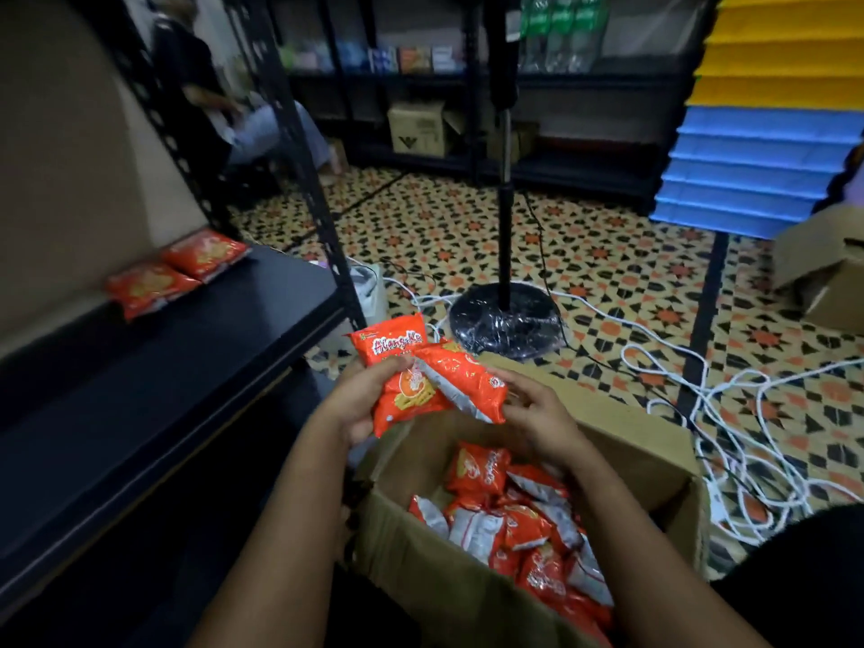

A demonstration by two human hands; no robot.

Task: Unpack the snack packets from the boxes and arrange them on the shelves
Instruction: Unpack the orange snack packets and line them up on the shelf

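An open cardboard box [645, 465] in front of me holds several orange snack packets [519, 521]. Above the box, my left hand [360, 399] grips an upright orange packet [397, 367]. My right hand [537, 413] holds a second orange packet [463, 381], tilted and touching the first. On the dark shelf [163, 357] at my left, two orange packets [177, 268] lie side by side against the back panel.
A fan stand with a round black base [507, 320] stands on the patterned tile floor, among tangled white cables [729, 399]. Another open carton [823, 268] sits at the right. Black shelving with goods lines the far wall, and a person sits at the back left.
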